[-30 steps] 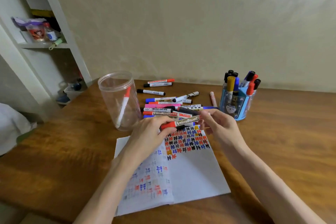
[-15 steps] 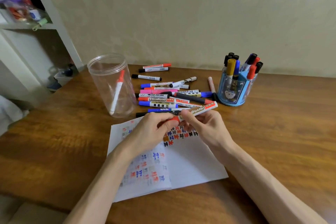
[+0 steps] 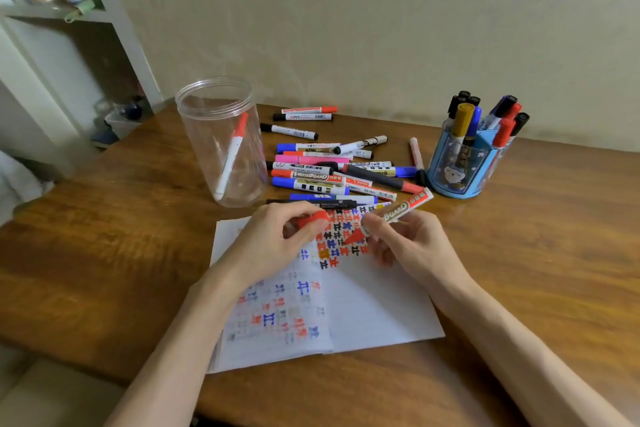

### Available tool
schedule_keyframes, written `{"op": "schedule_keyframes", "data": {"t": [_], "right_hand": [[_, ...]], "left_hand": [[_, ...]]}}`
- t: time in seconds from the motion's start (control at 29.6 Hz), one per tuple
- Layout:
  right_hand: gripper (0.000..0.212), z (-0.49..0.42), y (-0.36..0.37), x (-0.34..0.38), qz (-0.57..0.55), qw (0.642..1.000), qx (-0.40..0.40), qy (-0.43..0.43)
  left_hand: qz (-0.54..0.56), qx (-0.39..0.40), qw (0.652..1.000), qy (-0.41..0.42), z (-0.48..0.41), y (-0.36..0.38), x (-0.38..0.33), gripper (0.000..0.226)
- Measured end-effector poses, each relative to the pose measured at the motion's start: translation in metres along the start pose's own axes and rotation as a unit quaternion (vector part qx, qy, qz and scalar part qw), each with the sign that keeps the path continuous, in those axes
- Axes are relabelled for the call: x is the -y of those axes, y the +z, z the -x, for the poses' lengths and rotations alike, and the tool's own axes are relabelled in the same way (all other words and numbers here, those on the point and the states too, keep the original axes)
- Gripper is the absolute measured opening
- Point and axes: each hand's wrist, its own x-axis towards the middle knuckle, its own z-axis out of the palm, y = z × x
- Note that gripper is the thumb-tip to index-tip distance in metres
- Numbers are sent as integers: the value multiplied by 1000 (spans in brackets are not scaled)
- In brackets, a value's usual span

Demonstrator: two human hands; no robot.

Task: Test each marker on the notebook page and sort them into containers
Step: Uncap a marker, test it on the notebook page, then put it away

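Above the far part of the open notebook (image 3: 381, 305) on the counter (image 3: 536, 253), the left hand (image 3: 273, 246) pinched a red cap (image 3: 313, 218) in curled fingers (image 3: 294, 210). The right hand (image 3: 412, 243) gripped the uncapped red marker (image 3: 398, 211), with its tip pointing left over the scribbled page.

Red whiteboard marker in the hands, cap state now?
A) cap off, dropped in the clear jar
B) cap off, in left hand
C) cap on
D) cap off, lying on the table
B: the red cap is pinched in the left hand, apart from the whiteboard marker, which the right hand holds with its red tip bare above the notebook page.
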Motion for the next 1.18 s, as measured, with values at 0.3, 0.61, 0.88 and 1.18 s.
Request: {"op": "schedule_keyframes", "data": {"t": [0.3,0.61,0.88,1.18], "right_hand": [[3,3,11,-10,37,998,4,-57],[12,7,14,-18,75,995,-15,-58],[10,5,17,-21,85,994,-5,-66],[12,3,18,-23,93,992,-7,-80]], "left_hand": [[-66,-45,996,25,10,0,14,43],[-77,-35,996,36,9,1,16,55],[-82,-41,995,37,12,1,19,55],[-88,-43,994,38,12,0,20,55]]}}
